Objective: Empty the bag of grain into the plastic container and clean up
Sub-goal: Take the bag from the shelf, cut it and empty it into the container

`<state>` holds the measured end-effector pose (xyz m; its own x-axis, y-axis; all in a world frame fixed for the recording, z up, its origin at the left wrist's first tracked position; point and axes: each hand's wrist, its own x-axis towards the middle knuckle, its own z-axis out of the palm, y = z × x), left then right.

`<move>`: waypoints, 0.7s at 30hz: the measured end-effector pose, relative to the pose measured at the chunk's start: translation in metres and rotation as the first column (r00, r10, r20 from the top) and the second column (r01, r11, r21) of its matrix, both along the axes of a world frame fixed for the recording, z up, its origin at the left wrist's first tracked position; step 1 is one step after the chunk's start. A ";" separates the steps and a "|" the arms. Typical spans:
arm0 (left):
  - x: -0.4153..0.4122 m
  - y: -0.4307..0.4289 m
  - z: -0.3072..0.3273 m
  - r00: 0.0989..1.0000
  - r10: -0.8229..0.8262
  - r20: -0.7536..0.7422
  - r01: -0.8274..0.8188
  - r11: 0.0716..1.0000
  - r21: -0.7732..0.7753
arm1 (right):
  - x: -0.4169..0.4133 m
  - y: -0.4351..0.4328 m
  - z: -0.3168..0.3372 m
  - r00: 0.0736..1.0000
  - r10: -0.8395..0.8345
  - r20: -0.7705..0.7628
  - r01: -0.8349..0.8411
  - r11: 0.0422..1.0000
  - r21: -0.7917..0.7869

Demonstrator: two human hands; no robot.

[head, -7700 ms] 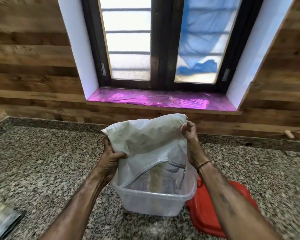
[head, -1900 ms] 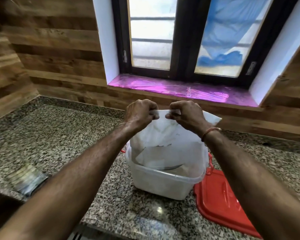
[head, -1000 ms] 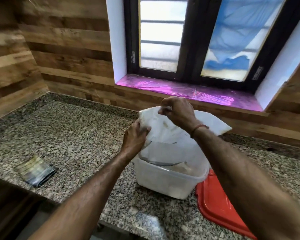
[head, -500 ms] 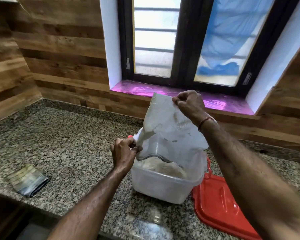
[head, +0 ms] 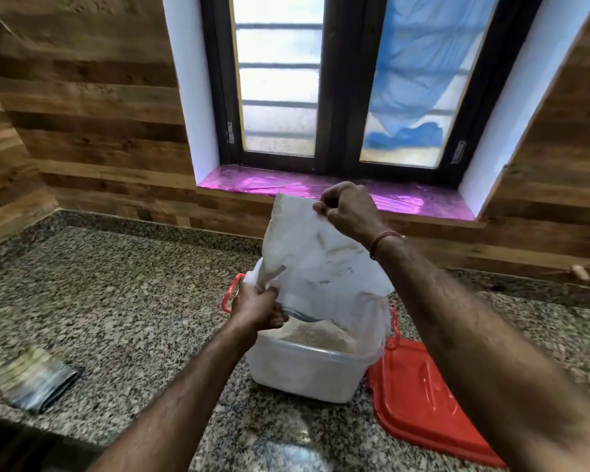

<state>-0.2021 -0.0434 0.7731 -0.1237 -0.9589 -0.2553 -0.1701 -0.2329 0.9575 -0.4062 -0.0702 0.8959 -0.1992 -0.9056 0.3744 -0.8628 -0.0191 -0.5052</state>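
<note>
A limp white plastic bag (head: 321,257) hangs upside down over the clear plastic container (head: 304,373), its mouth inside the tub. My right hand (head: 348,209) pinches the bag's upper end high above the tub. My left hand (head: 256,308) grips the bag low down at the tub's left rim. Pale grain (head: 317,335) lies heaped inside the container. Red handles show at the container's left and right sides.
The red lid (head: 419,403) lies flat on the granite counter (head: 123,301) right of the container. A folded dark packet (head: 34,383) sits near the counter's front left edge. A wood-panelled wall and a window with a pink sill stand behind.
My left hand slid from the bag's top down to its lower part at the tub rim. My right hand lifted the top end, and grain now shows in the container.
</note>
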 end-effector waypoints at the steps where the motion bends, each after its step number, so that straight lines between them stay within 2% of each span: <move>1: -0.001 0.001 -0.001 0.997 -0.015 -0.073 0.021 0.996 0.087 | 0.001 0.000 -0.001 1.000 0.012 -0.008 -0.012 1.000 0.010; 4: -0.001 0.001 -0.009 0.969 0.013 -0.246 0.064 0.952 0.300 | 0.002 -0.004 -0.003 0.999 0.043 -0.003 -0.042 0.999 0.030; 8: -0.004 -0.004 -0.015 0.936 0.118 -0.333 0.018 0.926 0.378 | 0.008 -0.008 -0.004 0.998 0.064 0.018 -0.065 0.997 0.046; 13: -0.012 -0.001 -0.017 0.960 0.192 -0.204 -0.118 0.938 0.327 | 0.003 -0.013 0.001 0.999 0.011 0.035 -0.012 0.999 0.041; 17: -0.012 0.009 -0.016 0.993 0.077 -0.088 -0.053 0.967 0.248 | -0.011 -0.015 0.008 0.994 -0.086 0.070 0.084 0.996 0.022; 21: -0.008 0.003 -0.015 0.997 -0.053 0.057 0.036 0.966 0.257 | -0.027 -0.016 0.008 0.976 -0.166 0.141 0.159 0.985 0.064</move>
